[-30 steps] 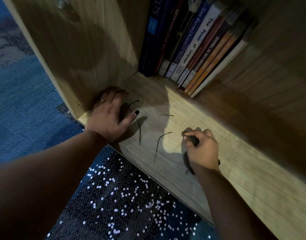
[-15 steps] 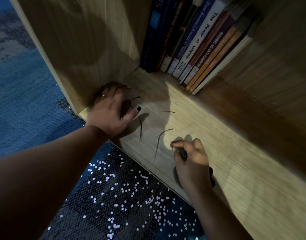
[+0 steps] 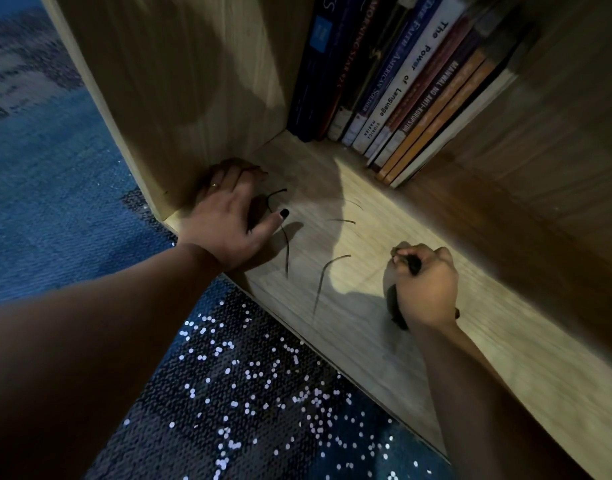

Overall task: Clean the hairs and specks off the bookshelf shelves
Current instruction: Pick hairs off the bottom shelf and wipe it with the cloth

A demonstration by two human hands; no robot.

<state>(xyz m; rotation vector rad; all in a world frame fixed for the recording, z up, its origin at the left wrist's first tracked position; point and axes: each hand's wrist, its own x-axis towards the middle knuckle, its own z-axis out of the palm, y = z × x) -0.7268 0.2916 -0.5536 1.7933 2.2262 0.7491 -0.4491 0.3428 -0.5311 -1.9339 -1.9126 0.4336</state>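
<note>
The side panel (image 3: pixel 193 81) serves as the fixed mark. The shelf board (image 3: pixel 453 341) meets its foot and runs away from it. One row of books (image 3: pixel 401 81) stands at the back, starting just beside the panel's rear corner. They lean away from it, probably because nothing props the far end. I count about ten spines, though the darkest ones blur together.

There are two hands. The left hand (image 3: pixel 228 220) lies flat with straight fingers on the board, hard against the panel's foot, and holds nothing. It looks like a brace for reaching in. The right hand (image 3: pixel 425 289) is well apart from the panel, fisted round one dark tool (image 3: pixel 414 265). I cannot tell what kind of tool it is.

The hairs (image 3: pixel 323 276) lie on the board between the hands. I count four: a looped one nearest the panel, beside the thumb, and three farther out. They appear not yet gathered.

White specks (image 3: pixel 263 375) dot the carpet (image 3: pixel 72 202) in front of the panel, too many to count. I see none on the board.
</note>
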